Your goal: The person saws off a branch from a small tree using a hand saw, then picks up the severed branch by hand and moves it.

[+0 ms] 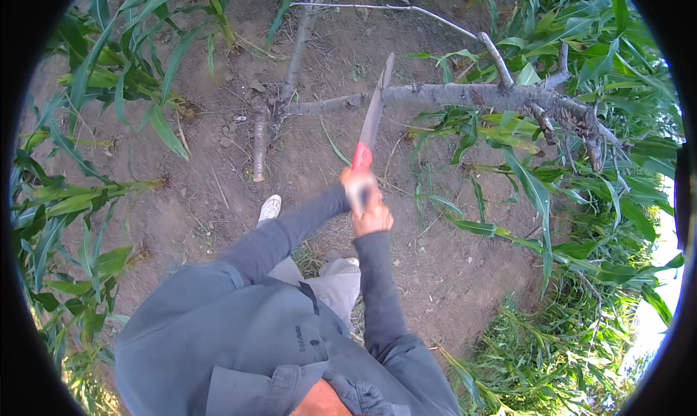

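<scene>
Both my hands are closed around the red handle of a hand saw. My left hand grips close to where the blade begins. My right hand is wrapped round the rear of the handle, nearer my body; this part is blurred. The long blade points away from me and lies across a grey-barked branch, its tip reaching past the far side. Left of the blade the branch runs on thinner to a fork. How deep any cut goes is hidden.
An upright-running limb and a short stub meet at the fork on the left. Side branches stick out at the right. Leafy corn plants line both sides over bare soil. My shoe stands below the stub.
</scene>
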